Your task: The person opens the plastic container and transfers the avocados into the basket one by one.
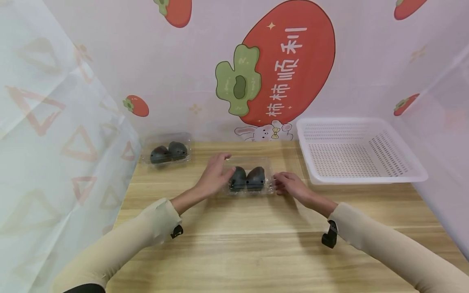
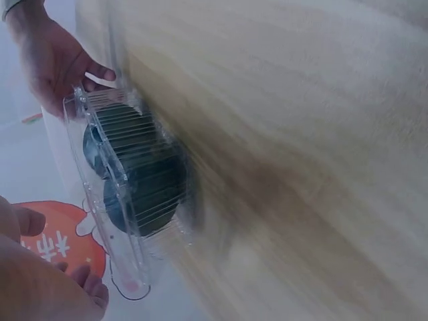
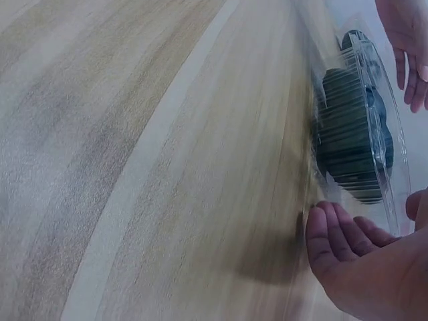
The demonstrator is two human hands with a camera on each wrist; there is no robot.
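Observation:
A clear plastic clamshell box (image 1: 253, 192) sits on the table in the middle of the head view, its lid over two dark green, egg-shaped fruits (image 1: 255, 178) that look like avocados. My left hand (image 1: 214, 177) is at the box's left end, thumb and fingers spread apart. In the left wrist view, that hand (image 2: 47, 274) has loosely bent fingers and does not wrap the box. At the box's right end is my right hand (image 1: 293, 186), its gently bent fingers (image 3: 339, 231) beside the end wall in the right wrist view; whether they touch is unclear.
A second clear box (image 1: 166, 162) with two similar dark fruits stands at the table's back left. At the back right is a white perforated basket (image 1: 366, 180). Printed cloth walls (image 1: 205, 61) enclose the wooden table (image 1: 249, 260) at the back and sides.

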